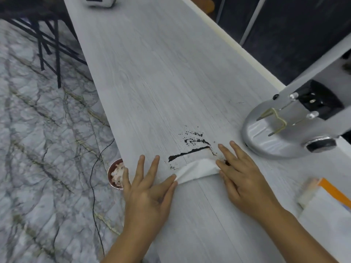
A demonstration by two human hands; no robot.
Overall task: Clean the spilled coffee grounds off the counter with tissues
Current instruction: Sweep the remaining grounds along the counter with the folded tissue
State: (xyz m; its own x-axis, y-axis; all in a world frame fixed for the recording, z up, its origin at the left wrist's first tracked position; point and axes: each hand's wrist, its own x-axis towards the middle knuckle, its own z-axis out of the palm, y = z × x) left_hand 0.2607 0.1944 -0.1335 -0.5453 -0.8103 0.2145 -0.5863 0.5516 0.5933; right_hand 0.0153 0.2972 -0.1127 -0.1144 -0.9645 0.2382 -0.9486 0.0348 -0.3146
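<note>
Left hand (146,188) and right hand (245,179) each pinch one end of a single white tissue (197,170), their other fingers extended. One streak of coffee grounds (190,151) lies just beyond it on the pale wood-grain counter (161,82). One metal stand base (269,133) sits beyond the right hand. The counter's open edge runs beside the left hand, above a marble floor (38,149).
</note>
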